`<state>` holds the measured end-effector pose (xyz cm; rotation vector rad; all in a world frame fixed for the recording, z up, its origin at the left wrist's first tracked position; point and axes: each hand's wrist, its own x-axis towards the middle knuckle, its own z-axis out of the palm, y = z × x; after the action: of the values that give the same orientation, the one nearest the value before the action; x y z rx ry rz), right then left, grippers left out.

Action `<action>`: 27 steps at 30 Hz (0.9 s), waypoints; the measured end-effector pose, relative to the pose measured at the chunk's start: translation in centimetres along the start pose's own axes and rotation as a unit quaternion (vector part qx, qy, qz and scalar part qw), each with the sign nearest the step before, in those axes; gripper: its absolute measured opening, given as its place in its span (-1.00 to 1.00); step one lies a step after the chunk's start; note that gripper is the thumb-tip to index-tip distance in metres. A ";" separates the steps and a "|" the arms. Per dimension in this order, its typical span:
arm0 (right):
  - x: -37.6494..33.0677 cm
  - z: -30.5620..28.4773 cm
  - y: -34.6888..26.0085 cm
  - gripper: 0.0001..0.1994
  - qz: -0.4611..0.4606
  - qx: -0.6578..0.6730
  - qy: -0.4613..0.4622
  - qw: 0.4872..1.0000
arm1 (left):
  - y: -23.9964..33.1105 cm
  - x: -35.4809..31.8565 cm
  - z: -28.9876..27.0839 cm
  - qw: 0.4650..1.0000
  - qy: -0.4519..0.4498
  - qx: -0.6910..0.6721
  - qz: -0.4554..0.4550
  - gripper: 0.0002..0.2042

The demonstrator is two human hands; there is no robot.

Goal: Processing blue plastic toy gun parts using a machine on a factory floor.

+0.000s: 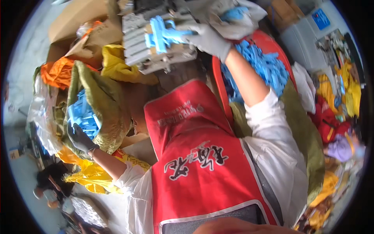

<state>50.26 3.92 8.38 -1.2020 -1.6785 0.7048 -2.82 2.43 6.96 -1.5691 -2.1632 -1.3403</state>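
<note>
My right hand [212,40], in a light grey glove, is closed on the near end of a light-blue plastic toy-pistol-shaped piece [160,34]. That piece lies over the slotted metal machine bed [136,57] ahead of me. At the left, my left hand [81,137], in a darker grey glove, is at the mouth of an olive woven sack [111,113]. Its fingers look stretched out beside the blue plastic pieces [82,109] in the sack, and I see nothing held in them.
A red tub [216,80] full of blue plastic pieces [259,64] stands to my right. Beyond the machine lies a whitish bag [237,29]. Cardboard [78,15], orange [58,73] and yellow sacks [117,62] crowd the left. Another person [52,181] is at the lower left.
</note>
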 end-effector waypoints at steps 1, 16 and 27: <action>-0.2 -0.7 -1.9 -0.64 0.048 0.028 -0.069 0.996 | -0.6 -0.7 -0.5 0.994 0.031 0.025 0.105 -0.71; -26.4 -6.0 14.1 -0.59 0.325 -0.359 -0.133 0.865 | 6.1 -4.8 2.3 0.979 -0.059 -0.099 0.168 -0.80; -28.7 -10.8 9.8 -0.57 0.284 -0.322 -0.283 0.858 | 10.2 -6.5 2.5 0.962 -0.122 -0.123 0.212 -0.76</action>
<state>66.80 -19.94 -5.48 -2.1892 -2.1517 0.9503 9.35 0.30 7.51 -2.2415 -1.6708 -1.3650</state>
